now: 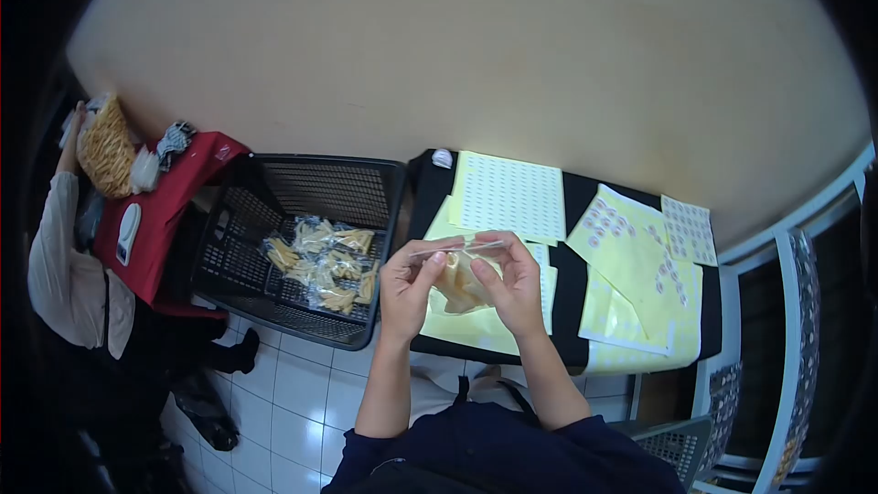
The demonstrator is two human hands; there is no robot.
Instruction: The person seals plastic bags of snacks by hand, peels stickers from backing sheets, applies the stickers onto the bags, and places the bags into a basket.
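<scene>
One clear bag (pixel 460 291) is held up by two hands, just in front of the person's body and above the near edge of the black-covered desk (pixel 569 313). The left hand (pixel 409 285) pinches one upper corner between thumb and fingers, and the right hand (pixel 514 285) pinches the other side the same way, its thumb lying over the front. The bag is small and see-through, its top edge a straight pale strip stretched between the two hands; inside are light yellow pieces, too blurred to count.

On the desk lie at least two sheets on the left, the upper one a white-and-yellow dotted sheet (pixel 512 190), and at least three on the right, including one sticker sheet with round pink marks (pixel 604 220) and one smaller sheet (pixel 688 230). One small round item (pixel 442 158) sits at the far left corner.

Beside the desk stands one dark basket (pixel 329 185) with at least five filled packets (pixel 337 265); they overlap, so the exact number cannot be told. Farther left, one red-covered desk (pixel 197 178) carries one white device (pixel 129 230), and a co-worker's hand (pixel 80 112) touches one large bag of yellow pieces (pixel 108 151)
</scene>
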